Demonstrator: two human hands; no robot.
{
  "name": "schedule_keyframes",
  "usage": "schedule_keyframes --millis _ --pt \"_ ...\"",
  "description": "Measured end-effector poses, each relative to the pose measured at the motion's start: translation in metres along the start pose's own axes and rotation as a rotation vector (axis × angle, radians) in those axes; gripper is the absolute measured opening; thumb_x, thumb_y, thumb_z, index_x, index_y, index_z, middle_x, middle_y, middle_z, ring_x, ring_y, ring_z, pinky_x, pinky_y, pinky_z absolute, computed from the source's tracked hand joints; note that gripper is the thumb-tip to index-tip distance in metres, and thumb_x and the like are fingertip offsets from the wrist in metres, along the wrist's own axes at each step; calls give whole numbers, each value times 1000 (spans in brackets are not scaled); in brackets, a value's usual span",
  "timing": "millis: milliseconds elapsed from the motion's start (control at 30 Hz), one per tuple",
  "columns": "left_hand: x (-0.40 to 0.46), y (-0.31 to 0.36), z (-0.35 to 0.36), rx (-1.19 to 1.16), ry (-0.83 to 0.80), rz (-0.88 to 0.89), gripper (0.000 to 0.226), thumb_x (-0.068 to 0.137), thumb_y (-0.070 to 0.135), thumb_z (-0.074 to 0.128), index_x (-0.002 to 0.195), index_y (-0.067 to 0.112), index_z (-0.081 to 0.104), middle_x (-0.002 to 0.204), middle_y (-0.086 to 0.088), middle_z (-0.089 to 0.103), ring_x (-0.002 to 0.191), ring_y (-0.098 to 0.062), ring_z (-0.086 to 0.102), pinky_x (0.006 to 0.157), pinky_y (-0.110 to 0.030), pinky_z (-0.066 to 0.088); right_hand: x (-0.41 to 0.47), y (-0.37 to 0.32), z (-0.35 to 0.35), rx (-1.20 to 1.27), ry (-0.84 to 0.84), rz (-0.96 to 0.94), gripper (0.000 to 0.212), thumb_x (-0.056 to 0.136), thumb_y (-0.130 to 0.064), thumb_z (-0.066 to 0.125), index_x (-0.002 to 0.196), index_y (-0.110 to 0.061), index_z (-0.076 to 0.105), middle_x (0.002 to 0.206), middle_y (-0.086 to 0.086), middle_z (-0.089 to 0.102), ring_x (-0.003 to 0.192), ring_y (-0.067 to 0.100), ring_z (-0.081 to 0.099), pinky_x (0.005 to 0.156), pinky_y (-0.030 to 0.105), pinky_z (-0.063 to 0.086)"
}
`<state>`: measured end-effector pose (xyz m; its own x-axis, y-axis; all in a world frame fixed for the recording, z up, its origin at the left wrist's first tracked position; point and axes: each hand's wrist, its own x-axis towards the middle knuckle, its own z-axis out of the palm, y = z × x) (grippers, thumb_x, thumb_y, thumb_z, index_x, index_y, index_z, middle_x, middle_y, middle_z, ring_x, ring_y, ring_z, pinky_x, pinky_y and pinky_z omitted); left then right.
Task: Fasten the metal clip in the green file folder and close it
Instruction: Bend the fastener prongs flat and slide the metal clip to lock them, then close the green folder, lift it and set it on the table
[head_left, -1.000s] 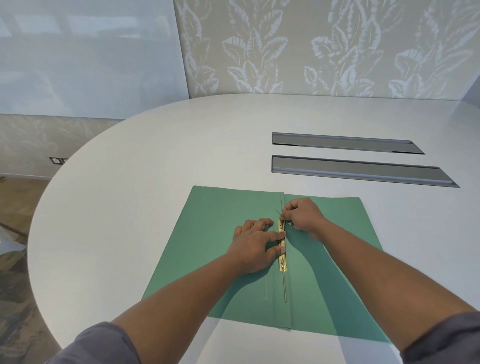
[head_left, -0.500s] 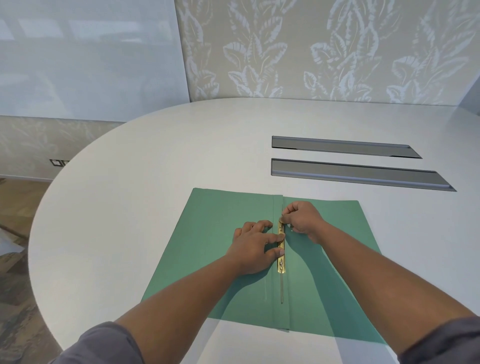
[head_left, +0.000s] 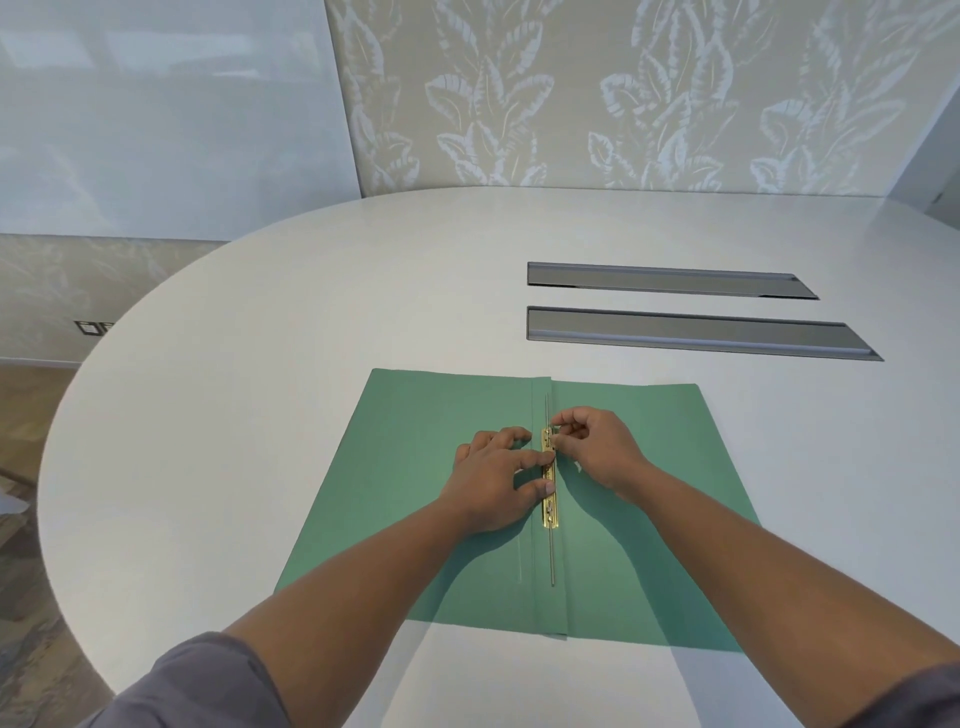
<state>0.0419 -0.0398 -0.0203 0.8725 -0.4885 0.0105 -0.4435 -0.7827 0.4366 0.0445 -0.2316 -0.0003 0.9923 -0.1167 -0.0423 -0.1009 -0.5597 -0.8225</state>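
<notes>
— Step in hand?
— Fastening clip on spine of open folder, flat on table. Left hand pressing, open; right hand pinching clip's far end.
— Next?
— Probably locking it, then closing cover.

Bright, even daylight fills the scene. The forearms cast soft shadows toward the viewer across the green file folder and the pale worktop. Focus is sharp centrally; wide-angle distortion bends the worktop's edge and the walls.
</notes>
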Motion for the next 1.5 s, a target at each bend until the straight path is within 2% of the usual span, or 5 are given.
schedule_keyframes --millis 467,633,867,1233,1500 --pt "-6 1 4 36 76 46 47 97 61 48 141 45 54 153 11 46 141 -21 33 113 -44 25 -62 -1 8 -345 -95 -151 30 89 -33 54 109 -18 70 103 0 74 101 21 63 92 47 53" --pt "-10 1 6 61 140 70 38 101 49 47 135 38 61 144 13 55 136 -18 39 108 -41 27 -86 -1 8 -456 -100 -143 45 104 -30 49 148 -18 50 158 6 46 149 30 29 123 36 17" --pt "-21 -2 2 -3 430 75 23 98 31 55 110 22 73 115 7 71 112 -22 61 94 -38 43 -97 4 15 -590 -48 -244 51 109 -36 32 155 -16 39 164 3 37 151 22 27 124 28 5" --pt "-43 -49 -62 -256 286 -853 56 82 21 47 136 35 53 139 -5 44 132 -33 34 107 -45 30 -104 -1 13 -643 -43 -259 52 109 -33 29 157 -14 34 166 4 32 152 18 24 124 25 3" --pt "-49 -65 -88 -193 159 -1016 82 66 48 78 132 18 40 130 -11 40 128 -35 36 106 -49 39 -101 4 16 -653 -48 -248 53 109 -35 28 158 -16 33 166 2 30 153 20 23 125 27 3"
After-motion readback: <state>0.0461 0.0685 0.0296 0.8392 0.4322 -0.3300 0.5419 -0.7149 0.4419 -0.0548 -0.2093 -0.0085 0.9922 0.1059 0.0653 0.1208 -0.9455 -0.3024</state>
